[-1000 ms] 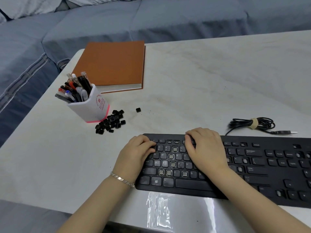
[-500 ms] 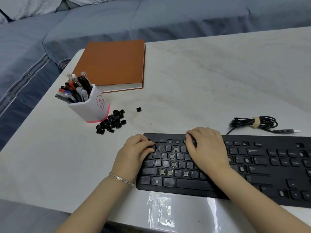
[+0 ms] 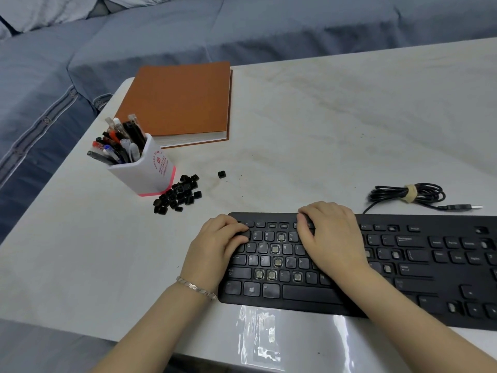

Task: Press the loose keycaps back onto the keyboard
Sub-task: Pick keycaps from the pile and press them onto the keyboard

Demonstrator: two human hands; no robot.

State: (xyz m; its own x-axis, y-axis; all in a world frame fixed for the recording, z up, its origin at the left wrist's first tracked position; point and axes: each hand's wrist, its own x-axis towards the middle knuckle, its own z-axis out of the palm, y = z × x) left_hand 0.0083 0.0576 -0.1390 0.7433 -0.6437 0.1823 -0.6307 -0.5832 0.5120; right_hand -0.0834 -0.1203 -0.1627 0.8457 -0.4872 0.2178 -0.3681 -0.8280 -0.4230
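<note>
**Head view.** Left hand (image 3: 215, 246), wearing a thin silver chain bracelet (image 3: 196, 286) at the wrist, lies on the upper left corner of the black full-size computer keyboard (image 3: 430, 265). Its fingers are curled down and its thumb tip rests on a key at the left end of the number row. Whether a keycap is pinched beneath it cannot be told. Right hand (image 3: 332, 238) lies palm down over the middle keys with fingers loosely bent, tips on the function row, gripping nothing visible.

Surroundings: a white marbled counter (image 3: 322, 117) carries everything. At far left lies a closed orange hardcover notebook (image 3: 180, 103). Just in front of it stands a white square pen holder with a pink base (image 3: 145, 168), full of pens. A coiled black USB cable bound with a pale strap (image 3: 406, 193) lies beyond the keyboard's right half. A patch of clear glossy film (image 3: 258, 335) sits at the near edge. Blue-grey cushions (image 3: 242, 28) lie behind the counter.

Task items: a heap of small loose black keycaps (image 3: 177, 193) touches the holder's base, well to the left of the left hand. A single black keycap (image 3: 221, 174) lies apart, beyond that hand. Between the hands, and right of the right hand, several bare sockets (image 3: 274, 249) show pale stems.
</note>
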